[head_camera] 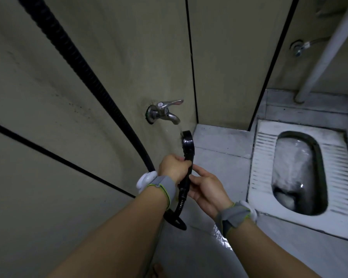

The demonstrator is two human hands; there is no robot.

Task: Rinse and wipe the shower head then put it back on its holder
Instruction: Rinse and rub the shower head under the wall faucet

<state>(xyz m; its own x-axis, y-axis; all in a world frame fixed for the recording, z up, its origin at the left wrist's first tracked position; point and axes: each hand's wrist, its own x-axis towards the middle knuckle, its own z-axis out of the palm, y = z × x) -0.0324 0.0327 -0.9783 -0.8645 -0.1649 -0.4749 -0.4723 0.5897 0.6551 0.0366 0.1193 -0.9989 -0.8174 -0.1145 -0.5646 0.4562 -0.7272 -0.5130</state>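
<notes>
A black shower head (pixel 187 141) is held upright just below the spout of a chrome wall tap (pixel 163 111), and water runs from the tap onto it. My left hand (pixel 174 167) grips the upper part of its black handle. My right hand (pixel 206 187) curls round the lower handle from the right side. The black ribbed hose (pixel 92 81) runs from the handle's bottom, loops near the floor, and climbs the wall to the upper left. No holder is in view.
Beige tiled walls with dark seams close in on the left and ahead. A white squat toilet (pixel 301 173) sits in the wet floor at right. Another valve (pixel 298 49) and a white pipe (pixel 327 49) are at upper right.
</notes>
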